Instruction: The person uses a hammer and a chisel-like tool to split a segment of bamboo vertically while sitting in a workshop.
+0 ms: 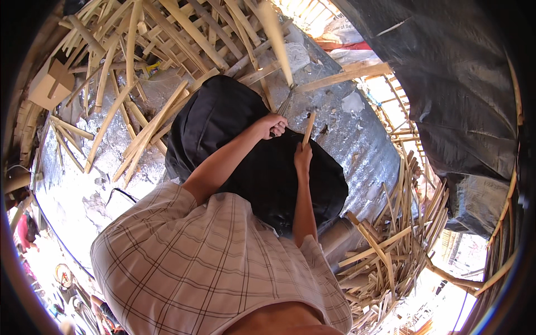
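My left hand [271,126] is closed around a thin grey blade-like tool [286,104] that points away from me; its exact kind does not show clearly. A dark end of it shows below the fingers. To the right, my right hand [302,154] grips a short, pale wooden stick [309,127], held nearly upright. Both hands are over my lap, where black cloth [262,173] covers my spread knees. The two held things are apart. Just beyond the hands, a longer wooden strip [343,77] lies across the grey sheet [357,134].
A blurred wooden pole [275,42] rises close in front. Piles of wooden strips lie far left [167,33] and at the right [385,251]. A cardboard box [51,84] sits at the left. Black sheeting [446,67] hangs at the upper right.
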### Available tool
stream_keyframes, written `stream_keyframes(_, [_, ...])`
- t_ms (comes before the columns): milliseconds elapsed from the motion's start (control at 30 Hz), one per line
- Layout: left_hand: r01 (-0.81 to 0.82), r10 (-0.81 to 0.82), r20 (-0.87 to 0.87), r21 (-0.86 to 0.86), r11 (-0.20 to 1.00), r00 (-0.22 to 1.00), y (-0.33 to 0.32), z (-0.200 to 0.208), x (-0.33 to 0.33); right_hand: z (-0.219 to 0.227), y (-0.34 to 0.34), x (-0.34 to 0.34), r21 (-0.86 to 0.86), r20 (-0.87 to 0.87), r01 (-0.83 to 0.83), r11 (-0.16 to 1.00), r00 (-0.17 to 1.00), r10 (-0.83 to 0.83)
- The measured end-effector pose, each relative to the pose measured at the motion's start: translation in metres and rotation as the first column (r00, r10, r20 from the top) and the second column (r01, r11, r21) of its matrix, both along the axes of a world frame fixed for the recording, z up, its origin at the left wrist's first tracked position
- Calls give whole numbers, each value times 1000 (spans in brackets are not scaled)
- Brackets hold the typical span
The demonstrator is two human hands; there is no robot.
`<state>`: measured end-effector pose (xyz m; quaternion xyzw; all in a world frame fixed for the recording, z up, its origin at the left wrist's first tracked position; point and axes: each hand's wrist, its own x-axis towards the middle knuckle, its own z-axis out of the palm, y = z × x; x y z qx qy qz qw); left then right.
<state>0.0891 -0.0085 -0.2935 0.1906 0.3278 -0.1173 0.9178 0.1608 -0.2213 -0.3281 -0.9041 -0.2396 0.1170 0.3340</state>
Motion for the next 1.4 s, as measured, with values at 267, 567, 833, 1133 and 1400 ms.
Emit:
stream_keyframes(267, [12, -1, 71, -151, 988, 997, -1, -2, -11, 19, -5, -13, -18, -259, 177, 984, 950, -175])
stream_keyframes(567, [89, -68, 358, -42, 995, 931, -12, 102, -144, 40, -67, -9, 493, -457, 379, 783, 879, -138])
stream_keyframes(833, [238, -218, 354, -14, 971, 909, 34, 118, -241, 83, -30, -36, -102, -94, -196, 975, 978, 186])
stream_keyframes(1133, [278, -201, 410, -138, 951, 890, 40, 99, -245, 125, -50, -59, -291, 199, -9, 957, 977, 70])
stream_keyframes(1400, [573, -407, 467, -297, 764, 785, 64, 98, -223, 202, -80, -22, -158, 449, 158, 975, 891, -71])
